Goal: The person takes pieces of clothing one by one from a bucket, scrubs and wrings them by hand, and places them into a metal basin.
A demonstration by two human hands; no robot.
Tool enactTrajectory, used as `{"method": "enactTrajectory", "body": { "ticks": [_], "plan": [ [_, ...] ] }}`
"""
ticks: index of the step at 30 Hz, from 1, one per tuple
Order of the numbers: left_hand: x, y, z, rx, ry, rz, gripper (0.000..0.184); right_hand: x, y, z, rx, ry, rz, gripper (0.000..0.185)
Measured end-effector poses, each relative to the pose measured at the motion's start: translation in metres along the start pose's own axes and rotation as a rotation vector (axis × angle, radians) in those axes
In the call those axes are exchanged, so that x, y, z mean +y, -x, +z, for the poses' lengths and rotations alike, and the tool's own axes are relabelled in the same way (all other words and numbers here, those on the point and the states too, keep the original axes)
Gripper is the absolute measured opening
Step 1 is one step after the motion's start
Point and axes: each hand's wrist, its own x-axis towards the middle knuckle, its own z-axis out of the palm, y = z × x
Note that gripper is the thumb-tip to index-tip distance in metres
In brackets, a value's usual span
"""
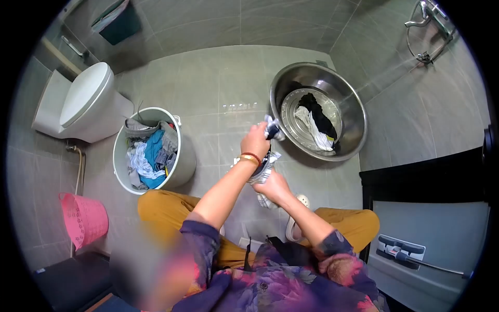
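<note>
My left hand (255, 141) is closed round one end of a twisted dark and white striped cloth (266, 166). Lower down, my right hand (275, 187) grips the other part of the same cloth, its fingers wrapped round it. The cloth is bunched between both fists, so its kind cannot be made out. Just beyond, to the right, stands a large metal basin (352, 136) with water in it. Inside the basin lie a black cloth (318, 115) and a white cloth (317, 136).
At left a pale bucket (184, 165) holds several clothes, among them a blue garment (153, 151). Behind it is a toilet (86, 96). A pink basket (86, 221) hangs at lower left. A shower tap (429, 15) is on the right wall, above a mop head (400, 252).
</note>
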Motion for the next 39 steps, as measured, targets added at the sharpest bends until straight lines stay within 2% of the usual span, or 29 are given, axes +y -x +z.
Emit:
{"method": "enactTrajectory", "body": {
  "ticks": [1, 4, 5, 6, 8, 9, 10, 12, 13, 14, 15, 16, 17, 19, 20, 21, 22, 24, 25, 26, 27, 28, 30, 31, 32, 34, 36, 38, 39],
  "plan": [
    [-0.004, 0.0, 0.006, -0.089, -0.101, -0.001, 0.036, -0.002, -0.009, 0.003, 0.012, 0.339, 0.171, 0.058],
    [-0.016, -0.003, 0.019, -0.208, -0.246, -0.072, 0.031, 0.012, -0.021, 0.017, 0.07, 0.188, 0.069, 0.053],
    [-0.018, -0.007, 0.019, -0.321, -0.308, -0.111, 0.045, 0.015, -0.028, 0.026, 0.022, -0.22, -0.228, 0.048],
    [-0.022, -0.006, 0.019, -0.327, -0.311, -0.12, 0.045, 0.023, -0.03, 0.031, 0.013, -0.224, -0.223, 0.048],
    [-0.026, -0.006, 0.02, -0.399, -0.16, -0.055, 0.068, 0.029, -0.024, 0.035, -0.141, -0.908, 0.105, 0.051],
    [-0.039, -0.019, 0.026, -0.456, 0.112, -0.022, 0.087, 0.04, -0.027, 0.035, -0.224, -1.132, 0.249, 0.038],
    [-0.056, -0.02, 0.031, -0.458, 0.114, -0.026, 0.087, 0.052, -0.025, 0.034, -0.226, -1.131, 0.254, 0.038],
    [-0.053, -0.023, -0.016, -0.546, 0.985, -0.448, 0.085, 0.05, -0.018, 0.021, -0.33, -1.646, 0.264, 0.033],
    [-0.077, -0.021, -0.011, -0.547, 0.986, -0.444, 0.085, 0.049, -0.011, 0.016, -0.385, -1.623, 0.199, 0.041],
    [-0.111, -0.013, 0.009, -0.46, 1.302, -0.518, 0.083, 0.04, -0.005, 0.013, -0.384, -1.621, 0.204, 0.041],
    [-0.129, -0.001, 0.023, -0.355, 1.617, -0.588, 0.081, 0.028, 0.001, 0.012, -0.475, -1.775, 0.052, 0.047],
    [-0.127, 0.017, 0.025, -0.161, 1.68, -0.708, 0.081, 0.017, 0.005, 0.011, -0.567, -1.922, -0.11, 0.052],
    [-0.141, 0.032, 0.04, -0.124, 1.737, -0.845, 0.082, 0.009, 0.005, 0.011, -0.514, -1.941, -0.092, 0.056],
    [-0.12, 0.069, 0.057, -0.337, 2.048, -0.755, 0.085, 0.007, 0.0, 0.02, -0.622, -2.067, -0.162, 0.057],
    [-0.107, 0.083, 0.064, -0.356, 2.078, -0.746, 0.086, 0.005, -0.002, 0.025, -0.73, -2.192, -0.235, 0.059],
    [-0.092, 0.089, 0.07, -0.378, 2.107, -0.737, 0.088, -0.002, 0.002, 0.027, -0.711, -2.227, -0.226, 0.06],
    [-0.078, 0.082, 0.077, -0.199, 1.853, -0.577, 0.084, -0.005, 0.005, 0.031, -0.711, -2.23, -0.221, 0.06],
    [-0.048, 0.06, 0.057, -0.503, 2.259, -0.359, 0.077, -0.003, 0.016, 0.035, -0.687, -2.275, -0.148, 0.059],
    [-0.037, 0.048, 0.038, -0.517, 2.348, -0.298, 0.075, 0.0, 0.024, 0.033, -0.591, -2.273, -0.032, 0.057],
    [-0.032, 0.036, 0.016, -0.528, 2.434, -0.229, 0.073, -0.001, 0.029, 0.028, -0.608, -2.241, -0.051, 0.057],
    [-0.033, 0.027, -0.002, -0.655, 2.468, -0.049, 0.07, 0.007, 0.032, 0.025, -0.592, -2.143, -0.075, 0.058],
    [-0.03, 0.023, -0.022, -0.676, 2.354, 0.077, 0.065, 0.015, 0.033, 0.02, -0.582, -2.049, -0.097, 0.059],
    [-0.042, 0.02, -0.037, -0.546, 1.826, -0.238, 0.057, 0.012, 0.043, 0.006, -0.55, -1.792, -0.036, 0.063],
    [-0.037, 0.018, -0.042, -0.535, 1.695, -0.185, 0.046, 0.016, 0.045, -0.001, -0.498, -1.717, 0.132, 0.055],
    [-0.02, 0.019, -0.052, -0.458, 1.486, -0.192, 0.038, 0.019, 0.038, -0.003, -0.498, -1.726, 0.137, 0.055],
    [-0.009, 0.013, -0.046, -0.38, 0.77, -0.08, 0.032, 0.023, 0.018, -0.009, -0.327, -1.132, 0.093, 0.046],
    [-0.018, 0.013, -0.013, -0.208, 0.566, 0.084, 0.029, 0.031, 0.002, 0.001, -0.21, -1.037, 0.119, 0.041],
    [-0.024, 0.011, 0.01, -0.25, 0.17, 0.071, 0.025, 0.07, -0.03, 0.019, -0.017, -0.367, -0.019, 0.049],
    [-0.028, 0.01, 0.022, -0.251, 0.169, 0.076, 0.025, 0.071, -0.037, 0.019, -0.012, -0.369, -0.02, 0.049]
  ]
}}
